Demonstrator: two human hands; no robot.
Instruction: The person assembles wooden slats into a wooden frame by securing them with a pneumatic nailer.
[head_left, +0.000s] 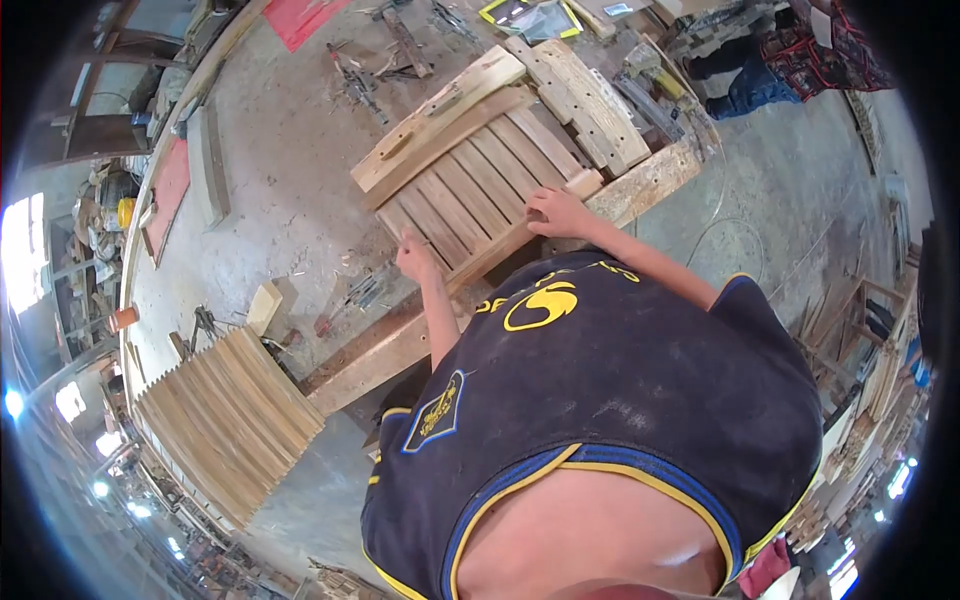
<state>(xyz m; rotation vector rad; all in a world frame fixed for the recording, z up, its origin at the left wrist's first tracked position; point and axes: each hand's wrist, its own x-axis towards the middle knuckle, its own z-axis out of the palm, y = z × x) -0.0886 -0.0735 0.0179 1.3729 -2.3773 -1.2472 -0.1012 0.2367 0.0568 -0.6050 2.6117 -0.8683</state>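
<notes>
One broad workbench (375,355); on it, near wearer's side, slatted wooden panel (470,190) beside thick timber (450,105). Right hand (558,213) half-curled at near rail; left hand (415,257) loosely curled at left corner, grip unclear. Likely risk: uneven pushing skews panel, opens slat joints, pinches fingertips.

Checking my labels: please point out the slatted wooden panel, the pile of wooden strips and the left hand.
Slatted wooden panel (489,186): head view, on a middle slat.
Pile of wooden strips (233,410): head view, middle of its upper face.
Left hand (414,258): head view, middle of the hand.
</notes>
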